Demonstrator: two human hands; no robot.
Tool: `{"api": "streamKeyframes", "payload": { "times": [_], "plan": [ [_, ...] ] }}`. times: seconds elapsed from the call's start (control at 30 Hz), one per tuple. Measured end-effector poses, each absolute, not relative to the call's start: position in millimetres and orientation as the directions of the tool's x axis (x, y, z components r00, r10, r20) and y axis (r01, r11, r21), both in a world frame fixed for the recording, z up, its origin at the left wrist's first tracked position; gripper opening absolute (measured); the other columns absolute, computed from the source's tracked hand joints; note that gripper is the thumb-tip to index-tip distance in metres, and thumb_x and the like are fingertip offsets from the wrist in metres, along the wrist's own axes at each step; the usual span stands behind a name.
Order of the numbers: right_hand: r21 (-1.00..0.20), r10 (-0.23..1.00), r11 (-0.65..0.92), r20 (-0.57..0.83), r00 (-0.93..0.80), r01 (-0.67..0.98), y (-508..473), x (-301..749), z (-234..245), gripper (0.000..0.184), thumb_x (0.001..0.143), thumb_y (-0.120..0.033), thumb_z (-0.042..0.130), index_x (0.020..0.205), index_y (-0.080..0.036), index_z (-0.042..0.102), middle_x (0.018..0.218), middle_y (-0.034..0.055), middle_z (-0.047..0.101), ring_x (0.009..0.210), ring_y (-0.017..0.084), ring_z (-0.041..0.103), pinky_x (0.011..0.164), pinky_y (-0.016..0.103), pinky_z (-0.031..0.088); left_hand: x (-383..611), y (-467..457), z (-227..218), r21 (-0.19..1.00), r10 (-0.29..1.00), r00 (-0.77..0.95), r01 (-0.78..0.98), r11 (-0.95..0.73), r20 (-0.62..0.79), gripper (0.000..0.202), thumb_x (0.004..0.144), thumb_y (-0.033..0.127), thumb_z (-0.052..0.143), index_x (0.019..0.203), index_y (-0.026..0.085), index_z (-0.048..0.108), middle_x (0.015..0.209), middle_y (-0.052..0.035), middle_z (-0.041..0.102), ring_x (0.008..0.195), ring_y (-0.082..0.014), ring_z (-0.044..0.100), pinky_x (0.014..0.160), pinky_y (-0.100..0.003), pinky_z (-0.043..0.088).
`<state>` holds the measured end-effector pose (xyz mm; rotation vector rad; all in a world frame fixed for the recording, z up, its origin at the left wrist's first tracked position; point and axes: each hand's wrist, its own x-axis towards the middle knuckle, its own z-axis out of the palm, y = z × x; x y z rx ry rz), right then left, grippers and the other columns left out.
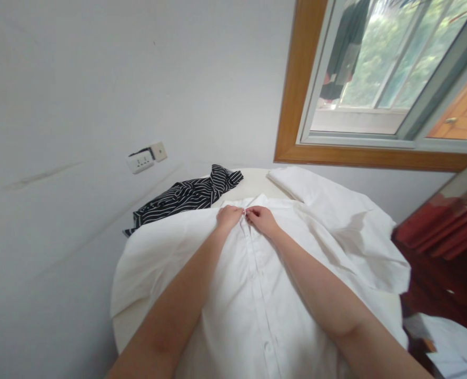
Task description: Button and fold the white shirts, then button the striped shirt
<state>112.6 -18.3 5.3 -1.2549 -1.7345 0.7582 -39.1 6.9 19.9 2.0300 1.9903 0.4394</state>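
Observation:
A white button-front shirt (233, 295) lies spread over a pale rounded table (252, 181), its sleeves out to both sides. At the top of the front placket, near the collar, my left hand (229, 217) pinches the shirt fabric. Close beside it on the right, my right hand (261, 218) has its fingers bent and closed on the same part of the shirt. The fingertips of both hands almost meet. Whether a button is between them is too small to make out. Below my hands, the placket runs down toward me between my forearms.
A black-and-white striped garment (189, 195) lies at the table's back left, against the wall. Above it is a wall socket (140, 161). A wood-framed window (286, 152) is at upper right. Red cloth (438, 226) and white fabric (450, 342) are at the right.

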Motion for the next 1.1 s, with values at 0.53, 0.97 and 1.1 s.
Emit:
{"api": "streamKeyframes", "payload": {
  "times": [0.53,0.97,1.1],
  "plan": [
    [-0.893,0.959,0.274,0.283,-0.030,0.358,-11,109,3,0.026,0.070,-0.019,0.051,0.095,-0.017,0.061,0.062,-0.0048,0.056,0.052,0.010,0.054,0.054,0.021,0.045,-33,-13,24,0.313,0.982,-0.005,0.948,-0.056,0.191,0.031,0.086,0.033,0.044,0.090,0.027,0.074,0.106,-0.0049,0.068,0.102,-0.0221,0.058,0.083,-0.031,0.044],
    [-0.648,0.898,0.360,0.437,-0.059,0.671,-17,106,8,0.012,0.070,-0.022,0.062,0.079,-0.015,0.064,0.074,0.0026,0.059,0.069,0.013,0.053,0.069,0.024,0.041,-34,-15,20,0.411,0.963,-0.001,0.904,-0.114,0.271,0.027,0.090,0.039,0.045,0.096,0.029,0.069,0.102,-0.0017,0.068,0.098,-0.0181,0.059,0.081,-0.026,0.042],
    [-0.658,0.920,0.310,0.390,-0.041,0.686,-17,107,10,0.006,0.072,-0.019,0.058,0.073,-0.016,0.063,0.071,0.0027,0.062,0.067,0.013,0.054,0.066,0.023,0.040,-34,-15,20,0.409,0.962,0.000,0.905,-0.116,0.272,0.025,0.090,0.036,0.046,0.096,0.028,0.069,0.103,-0.0024,0.068,0.097,-0.0181,0.058,0.081,-0.027,0.041]
  ]
}}
